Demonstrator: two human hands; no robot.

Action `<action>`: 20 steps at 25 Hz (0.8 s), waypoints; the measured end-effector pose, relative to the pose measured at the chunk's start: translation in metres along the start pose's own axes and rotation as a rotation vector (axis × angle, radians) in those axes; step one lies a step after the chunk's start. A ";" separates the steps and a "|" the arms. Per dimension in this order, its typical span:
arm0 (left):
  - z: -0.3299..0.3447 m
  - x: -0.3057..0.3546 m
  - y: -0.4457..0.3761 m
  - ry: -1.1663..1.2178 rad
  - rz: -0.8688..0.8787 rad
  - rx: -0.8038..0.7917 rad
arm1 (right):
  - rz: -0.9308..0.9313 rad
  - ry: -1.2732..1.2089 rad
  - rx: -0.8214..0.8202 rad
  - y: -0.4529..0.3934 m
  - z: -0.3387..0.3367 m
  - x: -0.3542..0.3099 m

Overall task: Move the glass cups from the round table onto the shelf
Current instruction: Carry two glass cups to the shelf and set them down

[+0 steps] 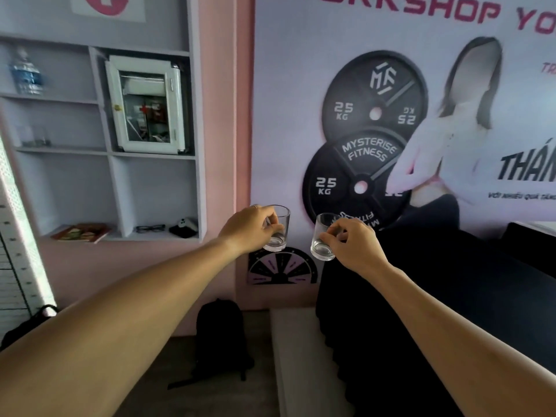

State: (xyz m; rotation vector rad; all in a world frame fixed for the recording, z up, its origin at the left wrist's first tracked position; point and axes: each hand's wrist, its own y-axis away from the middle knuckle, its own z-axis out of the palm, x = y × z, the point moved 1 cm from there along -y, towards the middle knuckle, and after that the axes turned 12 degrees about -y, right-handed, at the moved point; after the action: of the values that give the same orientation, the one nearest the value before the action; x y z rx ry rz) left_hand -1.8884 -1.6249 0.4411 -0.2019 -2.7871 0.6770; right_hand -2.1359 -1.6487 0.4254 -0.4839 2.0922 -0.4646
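Fingers of my left hand [251,228] were curled closed around one glass cup [278,228], thumb on the near side and the other fingertips wrapped across its wall, gripping it about midway up. My right hand [353,245] held a second glass cup [323,237] the same way, fingers pinched shut on its right side with the thumb low near the thick base. I counted two cups in all, one per hand, both empty and clear.

Each cup was held in the air in front of the poster wall [391,100], well apart from any surface. The left cup stood nearly upright, mouth up, its long axis close to vertical. The right cup leaned a little, its mouth tipped up and toward the left, base lower and nearer to me. The two cups were near one another but not touching.

To the far left sat the shelf [153,156], a white unit of several compartments. I could see one water bottle [25,75] in its upper left compartment, one white cabinet [147,105] with a glass door beside that, and one pair of glasses [150,227] on the bottom board. Something small and glassy stood in the middle left compartment, too blurred for me to count. One dark backpack [221,335] rested on the floor between my forearms.
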 end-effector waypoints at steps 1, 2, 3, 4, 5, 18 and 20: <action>0.002 -0.016 -0.011 0.000 -0.011 0.004 | -0.006 -0.013 -0.008 -0.017 0.015 0.000; 0.004 -0.032 -0.021 -0.003 -0.022 0.002 | -0.011 -0.022 -0.025 -0.034 0.030 0.000; 0.006 -0.048 -0.030 -0.008 -0.031 -0.003 | -0.018 -0.027 -0.043 -0.051 0.047 0.000; 0.007 -0.065 -0.040 -0.012 -0.041 -0.003 | -0.026 -0.029 -0.059 -0.069 0.063 0.000; 0.008 -0.084 -0.049 -0.016 -0.051 0.001 | -0.035 -0.035 -0.071 -0.088 0.081 0.000; -0.029 -0.330 -0.146 -0.236 -0.417 0.127 | -0.270 -0.199 -0.305 -0.327 0.330 -0.040; -0.044 -0.365 -0.145 -0.267 -0.482 0.167 | -0.332 -0.236 -0.355 -0.352 0.371 -0.062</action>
State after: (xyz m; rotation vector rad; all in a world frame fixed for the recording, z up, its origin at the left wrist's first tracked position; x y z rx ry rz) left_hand -1.5379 -1.8054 0.4652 0.6151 -2.8299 0.8482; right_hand -1.7339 -1.9698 0.4524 -1.0531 1.8736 -0.2068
